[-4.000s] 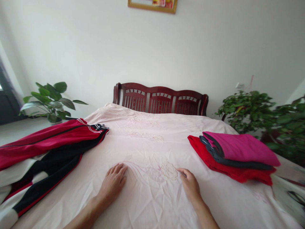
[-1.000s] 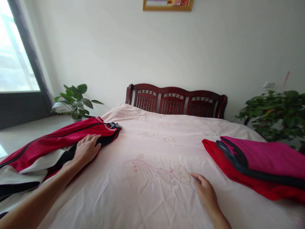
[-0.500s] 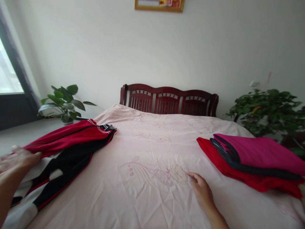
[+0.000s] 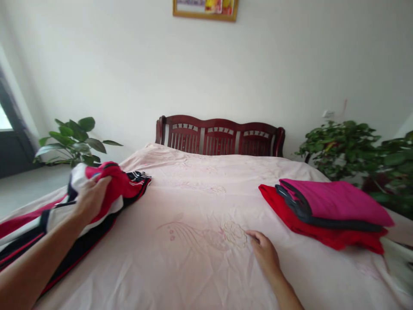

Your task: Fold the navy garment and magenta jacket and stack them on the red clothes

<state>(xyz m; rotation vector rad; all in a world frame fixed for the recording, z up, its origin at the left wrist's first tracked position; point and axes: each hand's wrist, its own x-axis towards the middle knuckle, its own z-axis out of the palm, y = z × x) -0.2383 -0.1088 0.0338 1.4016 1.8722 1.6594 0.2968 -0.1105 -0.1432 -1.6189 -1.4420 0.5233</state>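
My left hand (image 4: 91, 197) is closed on a bunched part of a red, black and white garment (image 4: 127, 186) at the left side of the bed, and lifts that part off the pink bedspread (image 4: 200, 206). The rest of the garment trails toward the lower left. My right hand (image 4: 265, 252) rests on the bedspread beside an embroidered flower, its fingers curled down with nothing in them. A folded stack of red, dark and magenta clothes (image 4: 325, 206) lies to its right.
A dark wooden headboard (image 4: 219, 135) stands against the white wall. One potted plant (image 4: 75, 140) sits at the left by the window, and leafy plants (image 4: 351, 148) crowd the right side. A framed picture (image 4: 205, 8) hangs above.
My left hand has swung from the garment's near end at the far left back toward the middle, gathering and raising the red cloth. My right hand stayed in place.
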